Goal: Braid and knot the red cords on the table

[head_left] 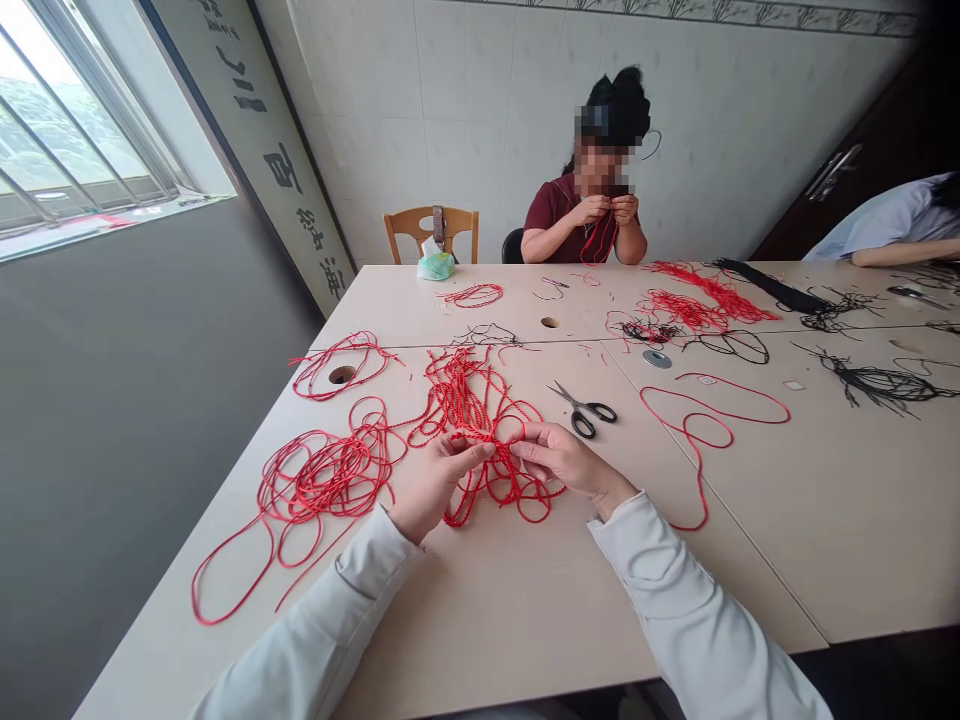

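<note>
Both of my hands meet over a heap of braided red cord (459,392) at the middle of the table. My left hand (436,480) pinches a strand of red cord between thumb and fingers. Just to its right, my right hand (559,458) is closed on the same cord, its thumb and forefinger pressed together. Loops of cord hang below and between the hands. Left of my left hand lies a loose tangle of smooth red cord (330,478). Black-handled scissors (583,412) lie partly open beyond my right hand.
Across the table (480,600) a person (551,225) holds red cord in both hands. Another person's sleeve (877,225) shows at far right. Black cord bundles (885,380), red cords, a metal disc (657,359) and a tissue pack (436,264) lie about.
</note>
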Demonstrator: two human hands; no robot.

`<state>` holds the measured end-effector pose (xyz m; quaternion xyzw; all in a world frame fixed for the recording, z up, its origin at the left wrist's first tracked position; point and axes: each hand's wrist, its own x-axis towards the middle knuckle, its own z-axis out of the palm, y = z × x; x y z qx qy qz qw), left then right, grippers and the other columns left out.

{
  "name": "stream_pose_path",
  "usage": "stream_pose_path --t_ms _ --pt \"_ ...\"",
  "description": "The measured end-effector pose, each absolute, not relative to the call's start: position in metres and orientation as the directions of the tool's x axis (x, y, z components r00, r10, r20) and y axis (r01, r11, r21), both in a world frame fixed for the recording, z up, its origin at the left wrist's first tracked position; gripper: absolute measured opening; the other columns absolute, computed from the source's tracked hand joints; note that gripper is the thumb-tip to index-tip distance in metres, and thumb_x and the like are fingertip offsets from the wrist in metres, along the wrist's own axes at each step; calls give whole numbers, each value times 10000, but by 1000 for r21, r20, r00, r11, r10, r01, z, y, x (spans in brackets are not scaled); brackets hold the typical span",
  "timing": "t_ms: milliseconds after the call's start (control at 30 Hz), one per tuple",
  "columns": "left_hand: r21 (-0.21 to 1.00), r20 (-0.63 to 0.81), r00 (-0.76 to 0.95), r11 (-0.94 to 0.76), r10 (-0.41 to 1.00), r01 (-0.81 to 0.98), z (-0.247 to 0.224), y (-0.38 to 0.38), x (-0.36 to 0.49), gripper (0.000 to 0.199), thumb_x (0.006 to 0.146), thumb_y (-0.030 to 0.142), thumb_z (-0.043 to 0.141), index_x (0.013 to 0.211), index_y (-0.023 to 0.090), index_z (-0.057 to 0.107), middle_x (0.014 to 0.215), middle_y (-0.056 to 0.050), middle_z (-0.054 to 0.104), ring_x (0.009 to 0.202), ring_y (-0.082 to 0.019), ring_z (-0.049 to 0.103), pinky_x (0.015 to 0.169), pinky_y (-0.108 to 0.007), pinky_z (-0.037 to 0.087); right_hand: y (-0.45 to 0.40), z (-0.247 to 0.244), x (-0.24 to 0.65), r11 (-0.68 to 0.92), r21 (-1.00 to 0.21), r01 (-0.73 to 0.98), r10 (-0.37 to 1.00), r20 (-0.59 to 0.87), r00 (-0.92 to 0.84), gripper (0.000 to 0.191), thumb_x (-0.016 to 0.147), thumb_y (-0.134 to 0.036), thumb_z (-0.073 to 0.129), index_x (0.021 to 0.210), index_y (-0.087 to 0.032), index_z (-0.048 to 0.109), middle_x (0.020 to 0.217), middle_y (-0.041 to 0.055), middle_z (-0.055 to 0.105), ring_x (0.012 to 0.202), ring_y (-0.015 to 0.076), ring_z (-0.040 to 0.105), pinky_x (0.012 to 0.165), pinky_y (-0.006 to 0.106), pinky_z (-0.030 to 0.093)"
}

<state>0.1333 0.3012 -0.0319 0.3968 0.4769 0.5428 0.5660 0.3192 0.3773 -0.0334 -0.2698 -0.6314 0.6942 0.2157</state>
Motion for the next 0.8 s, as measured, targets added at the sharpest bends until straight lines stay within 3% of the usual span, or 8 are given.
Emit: stream_pose_path --t_ms 200,300,467,600,667,733,800 --pt "976 -54 72 68 996 -209 -28 299 134 209 748 349 721 731 142 702 688 -42 659 721 -159 599 763 -278 465 374 -35 319 -94 -989 113 522 -145 -840 335 786 -458 682 879 -137 653 628 -34 490 502 59 361 469 214 257" --pt "981 -62 44 69 997 -181 -28 300 133 221 729 360 731 739 142 697 705 -38 666 710 -150 589 727 -264 453 375 -36 319 -90 -991 100 562 -133 -816 320 791 -455 679 885 -153 634 604 -52 443 502 64 352 473 212 267" --pt "987 -157 -47 155 987 -40 -32 300 131 282 698 390 731 640 143 607 548 30 503 483 -72 366 486 -233 282 381 -41 316 169 -981 92 765 72 -640 271 832 -444 628 895 -180 641 742 -2 547 565 91 407 500 225 336" --pt "991 -134 -106 135 985 1 -38 300 131 299 735 388 680 620 159 526 530 50 413 464 -61 273 462 -238 204 380 -41 313 247 -954 168 879 147 -454 310 873 -411 551 1091 -206 633 955 47 628 550 97 425 510 251 375" --pt "996 -91 -133 92 987 3 -39 301 132 311 754 382 659 610 166 487 531 57 384 474 -61 266 467 -231 205 375 -39 311 323 -925 201 923 260 -284 311 895 -400 519 1133 -219 605 1001 55 625 567 107 430 554 268 401" --pt "998 -47 -191 52 980 21 -37 301 136 309 752 381 660 618 170 476 531 63 378 482 -62 278 472 -222 224 368 -37 308 410 -881 238 908 370 -194 260 902 -405 516 1037 -216 633 954 58 620 611 127 446 618 288 418" --pt "998 -2 -246 17 969 60 -35 300 140 291 733 368 675 631 170 488 545 59 409 498 -66 316 485 -214 262 363 -38 303 455 -858 237 883 401 -244 240 889 -418 546 895 -210 667 905 66 613 696 158 492 678 302 429"
